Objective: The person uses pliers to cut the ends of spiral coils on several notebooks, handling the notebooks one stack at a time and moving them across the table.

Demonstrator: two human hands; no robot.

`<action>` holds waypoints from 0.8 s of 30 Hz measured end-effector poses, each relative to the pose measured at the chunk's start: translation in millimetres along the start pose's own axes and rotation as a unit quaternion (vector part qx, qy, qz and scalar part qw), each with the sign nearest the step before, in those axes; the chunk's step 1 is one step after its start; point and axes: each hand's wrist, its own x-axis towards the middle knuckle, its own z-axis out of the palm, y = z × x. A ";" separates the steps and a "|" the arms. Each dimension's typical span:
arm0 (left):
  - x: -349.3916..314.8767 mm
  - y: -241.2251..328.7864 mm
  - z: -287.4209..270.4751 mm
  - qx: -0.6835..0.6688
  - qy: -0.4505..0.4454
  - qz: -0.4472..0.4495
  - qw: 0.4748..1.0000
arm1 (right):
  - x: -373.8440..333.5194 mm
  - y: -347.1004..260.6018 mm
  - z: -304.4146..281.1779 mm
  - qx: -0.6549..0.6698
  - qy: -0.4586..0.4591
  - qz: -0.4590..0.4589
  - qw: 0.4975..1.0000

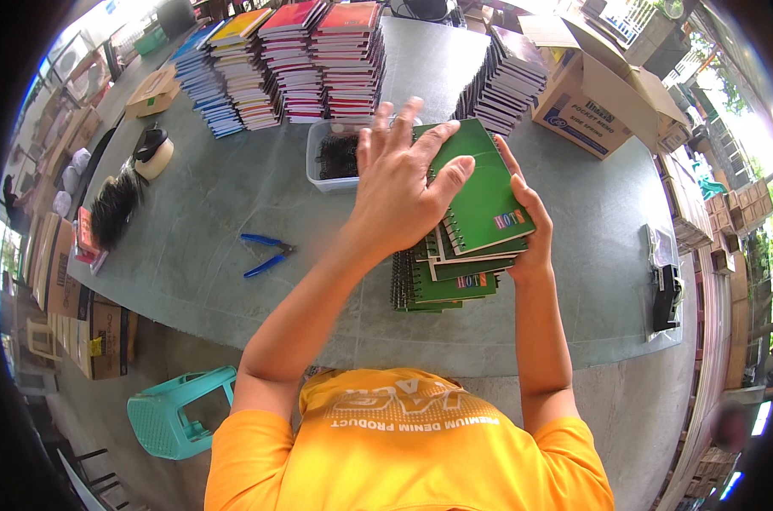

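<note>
My right hand [531,226] grips a green spiral notebook [489,192] by its right edge, the thumb on the cover. The notebook is tilted above a small stack of green notebooks [467,285], whose black coil bindings run along the left side. My left hand [403,183] has its fingers spread over the notebook's upper left edge and hides much of the binding there. Whether its fingertips touch the cover I cannot tell. Just behind that hand, a clear plastic tub [346,184] holds black coils [337,158]. Blue-handled cutters [267,254] lie opened on the table to the left.
Tall notebook stacks in blue, yellow, red and orange [344,68] line the table's [335,315] far side. Another notebook stack [506,81] leans beside an open cardboard box [599,94]. A black brush [118,204] lies far left; a teal stool [178,413] stands below.
</note>
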 end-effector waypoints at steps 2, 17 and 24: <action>-5.0 12.2 -29.5 -0.102 0.088 0.079 0.988 | -3.3 -3.4 -1.6 -0.047 0.014 -0.039 0.998; -124.8 108.9 -116.9 -0.870 -0.137 0.190 0.435 | -58.7 26.4 -24.3 0.045 0.244 -0.114 0.962; -140.0 87.3 -128.9 -0.944 -0.101 0.174 0.261 | -79.3 52.7 -22.8 -0.012 0.296 -0.126 0.947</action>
